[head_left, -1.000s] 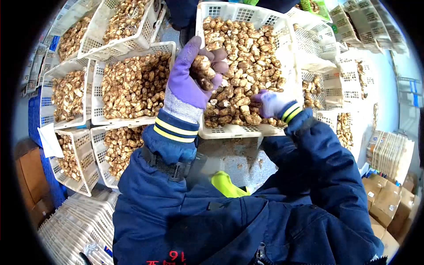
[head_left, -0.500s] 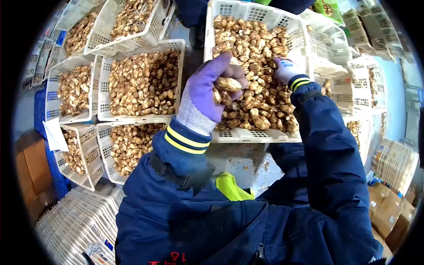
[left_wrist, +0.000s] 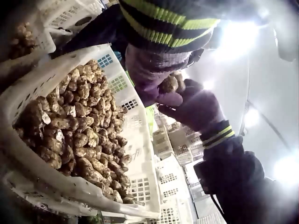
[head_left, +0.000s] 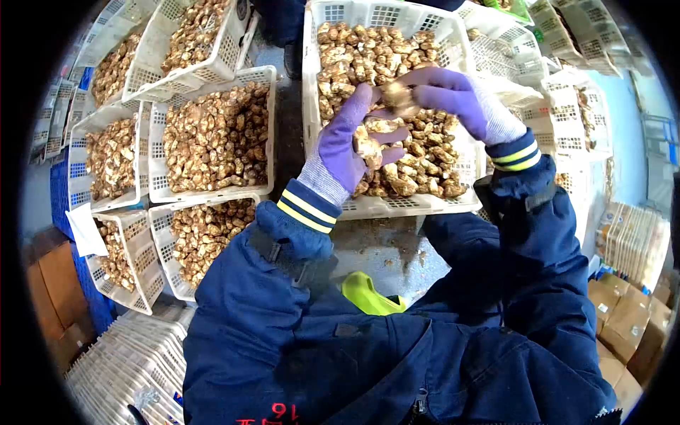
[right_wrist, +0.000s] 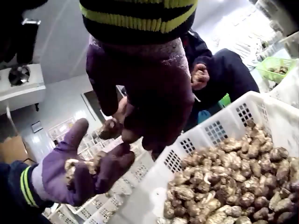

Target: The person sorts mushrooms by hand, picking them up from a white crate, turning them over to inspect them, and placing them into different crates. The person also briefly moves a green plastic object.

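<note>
Both hands wear purple gloves with pale cuffs, raised over a white plastic crate (head_left: 397, 207) heaped with lumpy brown-and-cream produce pieces (head_left: 368, 57). In the left hand (head_left: 338, 145), palm turned up, several of these pieces (head_left: 368, 147) lie held by the thumb and bent, spread fingers. The right hand (head_left: 464, 103) pinches one blurred lumpy brown piece (head_left: 398, 98) close above the left palm. From the right wrist view, that pinched piece (right_wrist: 110, 128) shows beneath the right hand's fingertips, and the cupped left hand (right_wrist: 56, 172) is just below it.
More white crates of the same produce stand at left (head_left: 216, 142) and right (head_left: 559, 117). Stacked crates (head_left: 127, 361) are at lower left, with cardboard boxes (head_left: 623, 319) at lower right. Another person (right_wrist: 224, 74) is beyond the main crate.
The right hand has come up from among the crate's produce, carrying one piece back toward the left hand. The left hand's fingers have spread wider around its pieces.
</note>
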`<action>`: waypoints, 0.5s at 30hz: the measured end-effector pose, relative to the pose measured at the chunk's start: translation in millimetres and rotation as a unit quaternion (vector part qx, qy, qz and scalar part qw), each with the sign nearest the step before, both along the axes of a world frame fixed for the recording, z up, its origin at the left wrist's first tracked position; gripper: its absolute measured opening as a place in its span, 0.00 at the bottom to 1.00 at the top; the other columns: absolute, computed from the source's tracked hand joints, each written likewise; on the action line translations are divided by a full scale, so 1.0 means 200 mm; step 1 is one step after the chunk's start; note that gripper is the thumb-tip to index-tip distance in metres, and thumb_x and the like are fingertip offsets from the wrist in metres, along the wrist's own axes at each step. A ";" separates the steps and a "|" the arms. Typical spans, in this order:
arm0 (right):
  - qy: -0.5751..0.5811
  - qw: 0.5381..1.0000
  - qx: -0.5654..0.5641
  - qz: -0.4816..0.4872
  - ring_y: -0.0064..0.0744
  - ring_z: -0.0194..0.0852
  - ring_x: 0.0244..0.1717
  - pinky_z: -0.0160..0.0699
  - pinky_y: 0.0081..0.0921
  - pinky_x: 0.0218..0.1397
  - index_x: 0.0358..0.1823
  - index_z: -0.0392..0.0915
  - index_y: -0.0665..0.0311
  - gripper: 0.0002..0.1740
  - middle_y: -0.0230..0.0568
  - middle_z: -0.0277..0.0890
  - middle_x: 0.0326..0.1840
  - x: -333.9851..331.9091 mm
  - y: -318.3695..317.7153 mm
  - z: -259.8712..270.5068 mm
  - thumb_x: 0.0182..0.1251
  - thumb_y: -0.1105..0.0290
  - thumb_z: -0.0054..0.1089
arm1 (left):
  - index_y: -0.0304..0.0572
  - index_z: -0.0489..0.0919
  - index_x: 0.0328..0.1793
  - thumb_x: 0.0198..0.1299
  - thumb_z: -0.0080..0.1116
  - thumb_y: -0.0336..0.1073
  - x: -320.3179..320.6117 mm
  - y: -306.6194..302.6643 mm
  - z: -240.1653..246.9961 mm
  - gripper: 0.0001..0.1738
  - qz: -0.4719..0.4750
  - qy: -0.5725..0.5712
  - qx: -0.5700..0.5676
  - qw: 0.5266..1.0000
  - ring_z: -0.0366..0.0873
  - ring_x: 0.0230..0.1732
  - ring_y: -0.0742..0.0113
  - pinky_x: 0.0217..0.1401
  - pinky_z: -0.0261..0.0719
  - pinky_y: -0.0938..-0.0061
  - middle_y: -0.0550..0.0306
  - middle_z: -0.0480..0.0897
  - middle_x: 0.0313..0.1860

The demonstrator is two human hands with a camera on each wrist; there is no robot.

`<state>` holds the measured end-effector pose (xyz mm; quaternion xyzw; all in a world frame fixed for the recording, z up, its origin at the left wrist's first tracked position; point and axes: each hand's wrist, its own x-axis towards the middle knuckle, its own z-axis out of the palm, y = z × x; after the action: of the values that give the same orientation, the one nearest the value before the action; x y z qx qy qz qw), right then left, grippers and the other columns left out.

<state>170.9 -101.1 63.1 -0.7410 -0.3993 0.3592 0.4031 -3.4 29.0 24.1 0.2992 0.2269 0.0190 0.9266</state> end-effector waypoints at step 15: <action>-0.249 0.880 -0.391 0.107 0.52 0.78 0.51 0.76 0.41 0.54 0.52 0.73 0.66 0.25 0.56 0.79 0.48 -0.07 0.05 -0.72 0.57 0.58 0.59 | 0.41 0.77 0.51 0.65 0.55 0.48 -0.11 0.18 0.00 0.19 0.081 -0.006 0.051 0.995 0.82 0.51 0.49 0.46 0.87 0.68 0.41 0.81 0.48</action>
<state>157.9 -91.5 -80.2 -0.8561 -0.3904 0.3307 -0.0728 -24.4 65.0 24.4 0.3267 0.2432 0.1076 0.9069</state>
